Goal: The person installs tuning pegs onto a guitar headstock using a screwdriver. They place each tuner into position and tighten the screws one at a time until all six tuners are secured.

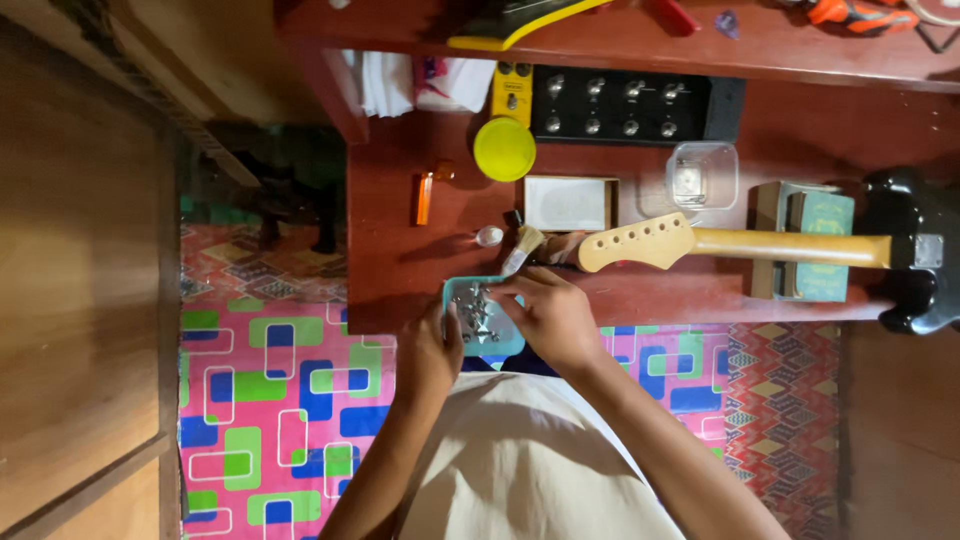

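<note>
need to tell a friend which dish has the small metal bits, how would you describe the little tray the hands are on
Start at the reddish wooden table and find its near edge, just in front of the pale guitar headstock. There sits a small teal tray of shiny metal parts, the left hand gripping its side and the right hand reaching in. Unlike the clear tub and round yellow lid, it is square and teal.

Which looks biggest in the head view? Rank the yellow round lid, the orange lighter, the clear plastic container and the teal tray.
1. Teal tray, partly hidden by hands.
2. Clear plastic container and yellow round lid look alike; unranked.
3. Orange lighter.
</note>
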